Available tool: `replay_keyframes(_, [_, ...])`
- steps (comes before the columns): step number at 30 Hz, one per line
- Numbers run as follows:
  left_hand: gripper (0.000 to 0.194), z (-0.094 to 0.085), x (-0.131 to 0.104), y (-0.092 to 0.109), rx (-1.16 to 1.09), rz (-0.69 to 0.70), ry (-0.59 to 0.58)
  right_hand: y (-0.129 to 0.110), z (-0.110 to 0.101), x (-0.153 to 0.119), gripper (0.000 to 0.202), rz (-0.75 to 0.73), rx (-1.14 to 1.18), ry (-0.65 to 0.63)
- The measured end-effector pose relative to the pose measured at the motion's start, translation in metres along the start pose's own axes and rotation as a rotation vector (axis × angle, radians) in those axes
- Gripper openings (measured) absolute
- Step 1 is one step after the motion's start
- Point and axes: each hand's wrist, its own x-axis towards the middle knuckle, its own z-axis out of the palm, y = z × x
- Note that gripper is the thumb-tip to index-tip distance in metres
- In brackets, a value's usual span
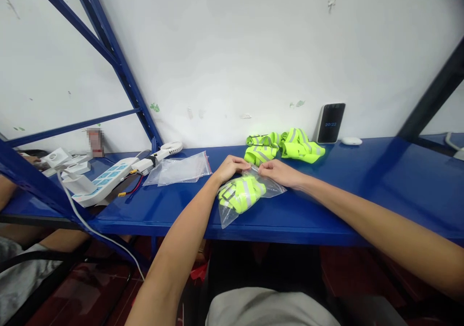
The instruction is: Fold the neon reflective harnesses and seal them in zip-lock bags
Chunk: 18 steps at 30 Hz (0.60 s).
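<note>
Left hand (230, 168) and right hand (280, 173) pinch the far edge of a clear plastic bag (227, 218) holding bundled neon-yellow, silver-striped fabric (239, 195) on a blue bench (380, 171).

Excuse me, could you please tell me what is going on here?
A person's left hand and right hand both pinch the far edge of a clear plastic bag. A bundled yellow-green reflective item lies inside it; whether the bag is sealed, I cannot tell. More yellow-green bundles lie behind on the blue table, with flat clear bags to the left.
</note>
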Motion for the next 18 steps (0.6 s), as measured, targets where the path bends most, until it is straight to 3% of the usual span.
replay_keyframes(7, [0.019,-0.004,0.005,-0.006,-0.041,-0.008,0.006,0.008,-0.010,-0.030,0.022,0.042,0.090,-0.054])
replay_keyframes(12, [0.021,-0.005,0.007,-0.009,-0.053,-0.004,0.017,0.012,-0.017,-0.059,0.028,0.156,0.121,-0.034])
replay_keyframes(18, [0.026,-0.005,0.004,-0.006,-0.026,-0.018,-0.049,0.013,-0.012,-0.072,0.033,0.125,0.172,-0.053])
